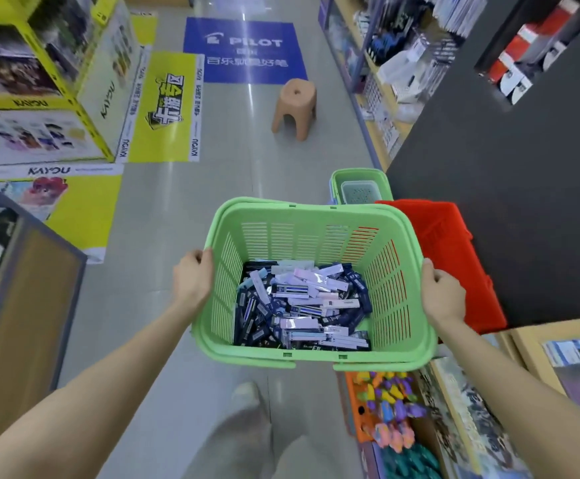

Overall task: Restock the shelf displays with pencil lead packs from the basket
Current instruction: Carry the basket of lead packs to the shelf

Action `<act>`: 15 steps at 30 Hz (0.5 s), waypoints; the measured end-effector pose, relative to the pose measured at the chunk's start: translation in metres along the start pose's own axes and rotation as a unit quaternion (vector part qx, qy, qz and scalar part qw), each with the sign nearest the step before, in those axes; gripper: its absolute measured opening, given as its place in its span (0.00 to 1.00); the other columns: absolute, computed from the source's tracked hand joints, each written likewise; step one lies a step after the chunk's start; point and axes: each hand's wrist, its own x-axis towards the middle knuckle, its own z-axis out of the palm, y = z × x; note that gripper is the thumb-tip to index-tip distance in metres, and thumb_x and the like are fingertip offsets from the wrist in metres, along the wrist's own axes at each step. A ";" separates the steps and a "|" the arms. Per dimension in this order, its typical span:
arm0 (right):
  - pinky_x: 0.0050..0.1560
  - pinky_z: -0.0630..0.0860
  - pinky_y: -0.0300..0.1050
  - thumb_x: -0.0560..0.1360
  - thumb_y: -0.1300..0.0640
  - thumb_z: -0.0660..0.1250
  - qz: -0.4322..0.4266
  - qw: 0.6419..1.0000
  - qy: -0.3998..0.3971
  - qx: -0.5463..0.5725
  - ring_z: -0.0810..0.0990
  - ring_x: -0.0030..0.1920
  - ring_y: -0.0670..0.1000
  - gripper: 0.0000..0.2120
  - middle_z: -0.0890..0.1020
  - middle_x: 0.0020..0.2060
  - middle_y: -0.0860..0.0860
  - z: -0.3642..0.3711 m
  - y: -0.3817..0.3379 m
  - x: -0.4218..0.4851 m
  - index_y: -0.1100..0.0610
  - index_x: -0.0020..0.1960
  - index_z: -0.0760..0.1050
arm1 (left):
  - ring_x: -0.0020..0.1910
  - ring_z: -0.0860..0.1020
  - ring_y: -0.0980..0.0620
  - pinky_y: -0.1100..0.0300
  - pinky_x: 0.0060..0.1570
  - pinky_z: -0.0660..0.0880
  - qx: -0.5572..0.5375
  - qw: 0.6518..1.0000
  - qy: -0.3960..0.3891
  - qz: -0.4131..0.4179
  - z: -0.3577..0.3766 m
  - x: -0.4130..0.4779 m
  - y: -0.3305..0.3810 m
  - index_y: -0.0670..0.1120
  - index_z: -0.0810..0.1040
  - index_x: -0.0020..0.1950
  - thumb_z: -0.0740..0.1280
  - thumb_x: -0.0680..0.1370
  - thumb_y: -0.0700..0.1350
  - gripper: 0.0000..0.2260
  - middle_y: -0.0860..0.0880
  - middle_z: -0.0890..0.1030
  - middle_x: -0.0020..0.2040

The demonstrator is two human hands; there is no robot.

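Note:
A light green slatted basket hangs in front of me above the aisle floor. Its bottom is covered with several pencil lead packs, dark blue, white and pale pink, lying jumbled. My left hand grips the basket's left rim with its fingers curled under the edge. On the opposite rim my right hand holds on the same way. Shelf displays with hanging stationery run along the right side of the aisle.
A red basket and a smaller green basket stand on the floor just right of mine. A tan plastic stool stands mid-aisle ahead. Yellow display cartons line the left; a tray of colourful toys sits low right.

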 end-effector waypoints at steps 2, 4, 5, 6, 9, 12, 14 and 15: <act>0.33 0.63 0.46 0.80 0.44 0.51 0.003 1.000 0.004 0.004 0.70 0.31 0.55 0.26 0.72 0.27 0.52 0.014 -0.022 0.022 0.56 0.28 0.64 | 0.29 0.63 0.50 0.55 0.30 0.59 -0.006 1.000 -0.001 0.008 -0.003 0.034 0.014 0.43 0.63 0.33 0.55 0.81 0.46 0.17 0.47 0.67 0.30; 0.34 0.64 0.45 0.80 0.43 0.51 0.010 1.000 0.007 0.002 0.70 0.31 0.54 0.26 0.71 0.27 0.51 0.026 -0.041 0.044 0.55 0.28 0.64 | 0.29 0.63 0.49 0.55 0.29 0.59 -0.004 1.000 0.001 0.011 -0.004 0.066 0.028 0.44 0.62 0.32 0.55 0.81 0.45 0.17 0.47 0.67 0.30; 0.34 0.64 0.45 0.80 0.43 0.50 0.012 1.000 0.007 0.003 0.69 0.30 0.53 0.25 0.71 0.26 0.50 0.033 -0.049 0.055 0.54 0.28 0.64 | 0.29 0.63 0.49 0.55 0.30 0.59 0.000 1.000 -0.001 0.013 -0.004 0.082 0.036 0.44 0.63 0.32 0.55 0.81 0.45 0.17 0.47 0.67 0.30; 0.34 0.64 0.45 0.80 0.43 0.50 0.013 1.000 0.006 0.005 0.69 0.30 0.52 0.25 0.70 0.26 0.50 0.038 -0.058 0.065 0.55 0.28 0.64 | 0.29 0.64 0.50 0.54 0.30 0.59 0.002 1.000 -0.003 0.014 -0.004 0.098 0.043 0.43 0.63 0.32 0.55 0.81 0.45 0.17 0.47 0.67 0.30; 0.32 0.63 0.45 0.81 0.44 0.51 0.016 1.000 0.008 0.013 0.67 0.28 0.51 0.25 0.69 0.26 0.50 0.054 -0.084 0.104 0.56 0.29 0.63 | 0.30 0.64 0.49 0.54 0.30 0.59 0.004 1.000 -0.006 0.017 0.002 0.145 0.065 0.43 0.64 0.33 0.55 0.81 0.46 0.17 0.47 0.68 0.30; 0.32 0.62 0.45 0.81 0.45 0.50 0.015 1.000 0.003 0.017 0.66 0.28 0.51 0.25 0.68 0.25 0.51 0.068 -0.110 0.147 0.57 0.30 0.62 | 0.30 0.63 0.49 0.54 0.30 0.58 0.000 1.000 -0.009 0.022 0.013 0.190 0.085 0.43 0.64 0.35 0.55 0.81 0.46 0.16 0.47 0.67 0.30; 0.32 0.62 0.45 0.81 0.45 0.50 0.010 1.000 -0.001 0.007 0.68 0.29 0.52 0.25 0.70 0.26 0.52 0.075 -0.127 0.176 0.57 0.29 0.62 | 0.30 0.63 0.49 0.54 0.29 0.58 0.010 1.000 -0.004 0.018 0.022 0.218 0.099 0.42 0.64 0.35 0.55 0.81 0.46 0.16 0.46 0.67 0.30; 0.32 0.62 0.45 0.81 0.45 0.50 0.007 1.000 -0.005 0.006 0.69 0.29 0.53 0.26 0.71 0.27 0.52 0.078 -0.137 0.192 0.58 0.29 0.63 | 0.30 0.63 0.49 0.54 0.30 0.59 0.014 1.000 -0.002 0.016 0.026 0.233 0.106 0.42 0.64 0.34 0.55 0.81 0.47 0.16 0.46 0.67 0.30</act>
